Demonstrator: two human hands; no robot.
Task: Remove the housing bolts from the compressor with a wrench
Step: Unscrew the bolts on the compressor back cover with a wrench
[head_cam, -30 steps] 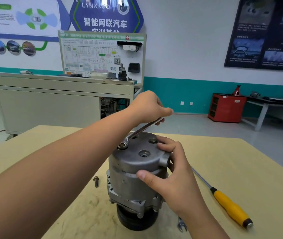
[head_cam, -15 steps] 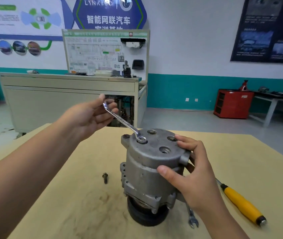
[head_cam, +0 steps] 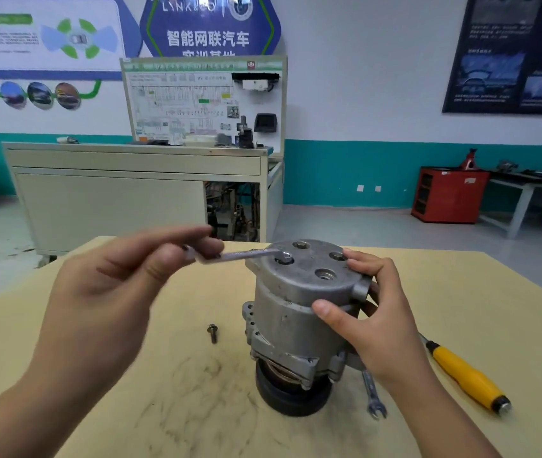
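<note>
I see the compressor [head_cam: 299, 312] standing upright on its dark pulley near the middle of the yellow counter [head_cam: 131, 408], flat housing face up. My left grip [head_cam: 114, 292], a bare hand blurred in the frame, is pinched on the free end of the wrench [head_cam: 246, 255], thumb and fingers closed on the shank. The wrench lies almost level, and its ring end sits over a bolt at the left edge of the housing top. Two more bolt heads [head_cam: 301, 245] show on that face, towards the back and right. My right grip [head_cam: 372, 325] is clamped on the compressor, thumb pressed on the near side wall and fingers curled over the right rim. A loose bolt [head_cam: 212, 332] lies on the counter just left of the compressor. To the right lie a second wrench [head_cam: 373, 398], partly under my right wrist, and a yellow-handled screwdriver [head_cam: 464, 378].
</note>
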